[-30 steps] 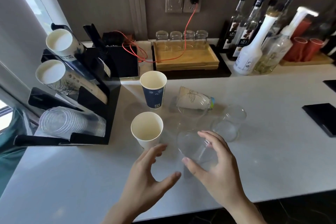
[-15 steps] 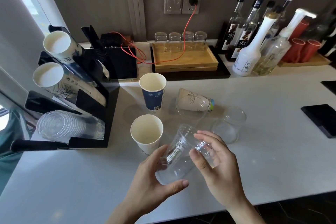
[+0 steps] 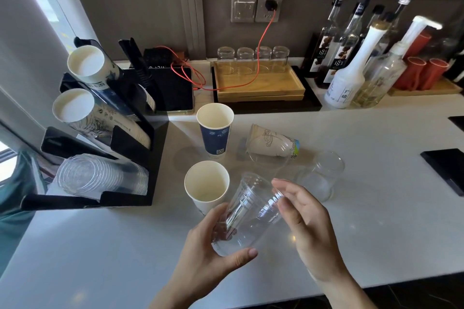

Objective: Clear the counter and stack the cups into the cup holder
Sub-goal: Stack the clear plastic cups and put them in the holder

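A clear plastic cup (image 3: 251,213) is lifted off the white counter (image 3: 376,208) and tilted, base toward me. My left hand (image 3: 213,256) grips its base end; my right hand (image 3: 308,223) touches its rim side with fingers spread. On the counter stand a white paper cup (image 3: 206,184) and a blue paper cup (image 3: 215,130). A printed paper cup (image 3: 272,142) lies on its side with a clear cup (image 3: 267,155) in front of it. Another clear cup (image 3: 321,175) lies on its side to the right. The black cup holder (image 3: 130,150) at left carries two paper-cup stacks and a clear-cup stack (image 3: 100,175).
A wooden tray (image 3: 258,83) with several upturned glasses sits at the back, crossed by a red cable. Syrup bottles (image 3: 351,65) and red cups (image 3: 424,70) crowd the back right. A black device (image 3: 170,88) stands behind the holder. Black pads (image 3: 444,165) lie at the right edge.
Both hands closed around the clear cup, raised it off the counter and tilted it onto its side. The left hand now holds its base.
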